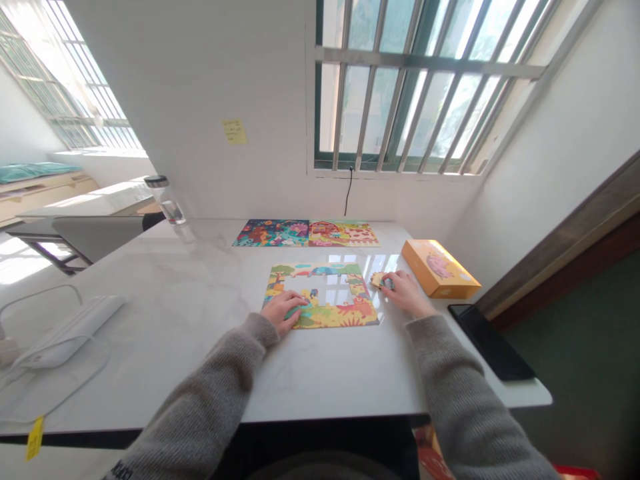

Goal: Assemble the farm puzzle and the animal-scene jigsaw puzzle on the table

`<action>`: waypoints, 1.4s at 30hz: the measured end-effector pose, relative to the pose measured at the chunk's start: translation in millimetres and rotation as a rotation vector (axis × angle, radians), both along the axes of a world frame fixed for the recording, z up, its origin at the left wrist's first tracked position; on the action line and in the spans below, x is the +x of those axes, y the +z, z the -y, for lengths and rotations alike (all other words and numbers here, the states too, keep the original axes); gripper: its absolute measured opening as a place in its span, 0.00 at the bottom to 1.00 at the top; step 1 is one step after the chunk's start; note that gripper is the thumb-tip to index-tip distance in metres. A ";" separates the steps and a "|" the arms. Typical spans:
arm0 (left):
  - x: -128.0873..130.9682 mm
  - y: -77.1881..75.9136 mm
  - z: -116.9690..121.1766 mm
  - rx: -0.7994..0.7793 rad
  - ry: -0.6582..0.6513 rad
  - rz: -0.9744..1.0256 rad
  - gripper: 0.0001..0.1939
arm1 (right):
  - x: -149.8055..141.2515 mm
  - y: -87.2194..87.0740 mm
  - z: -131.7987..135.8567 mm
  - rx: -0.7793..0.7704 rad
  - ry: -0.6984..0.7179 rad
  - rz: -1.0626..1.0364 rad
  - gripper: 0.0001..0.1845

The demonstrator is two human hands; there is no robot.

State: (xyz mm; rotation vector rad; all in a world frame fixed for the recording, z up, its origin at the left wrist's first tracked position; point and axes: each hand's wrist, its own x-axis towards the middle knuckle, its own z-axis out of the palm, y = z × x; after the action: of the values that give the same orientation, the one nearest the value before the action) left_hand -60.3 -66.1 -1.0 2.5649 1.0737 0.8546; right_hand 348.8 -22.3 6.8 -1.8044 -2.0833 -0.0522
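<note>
A partly assembled jigsaw puzzle (363, 311) lies on the white table, its colourful border joined around a gap where the glossy tabletop shows. My left hand (284, 311) rests on the puzzle's lower left part, fingers stretched out over the pieces. Inside the gap, close to those fingertips, sits a small yellow and blue patch of puzzle pieces (313, 293). Right of the puzzle, my right hand (404, 293) has its fingers closed over a small pile of loose puzzle pieces (377, 280). The fingers partly hide this pile.
Two picture sheets, one dark blue (273, 233) and one with a barn (345, 235), lie near the wall. An orange box (437, 270) and a black tablet-like slab (493, 341) are at the right. A bottle (170, 203) and a white power strip (75, 333) with cables stand left.
</note>
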 end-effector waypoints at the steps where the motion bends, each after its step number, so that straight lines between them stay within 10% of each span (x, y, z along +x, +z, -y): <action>1: 0.0 0.1 0.1 -0.002 -0.001 0.003 0.15 | 0.7 -0.5 -0.6 0.001 0.003 -0.003 0.11; 10: 0.1 0.5 -1.1 -0.007 -0.001 0.029 0.15 | -6.1 13.8 2.1 0.126 0.058 -0.119 0.23; 22: 8.1 3.8 -1.3 0.033 -0.027 0.026 0.38 | -142.9 30.6 64.0 0.131 0.647 -0.157 0.31; 32: 12.9 -1.0 -3.4 0.007 -0.032 -0.035 0.29 | -147.1 31.8 72.6 0.071 0.725 -0.250 0.32; 42: 18.2 11.8 9.7 0.003 -0.099 0.016 0.33 | -148.4 15.3 59.4 -0.303 0.636 -0.785 0.26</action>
State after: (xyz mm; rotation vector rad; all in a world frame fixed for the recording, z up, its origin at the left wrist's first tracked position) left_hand -42.1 -75.8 10.7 2.5844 0.9335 0.8511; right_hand 200.4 -81.8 22.2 -0.9416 -1.9809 1.0077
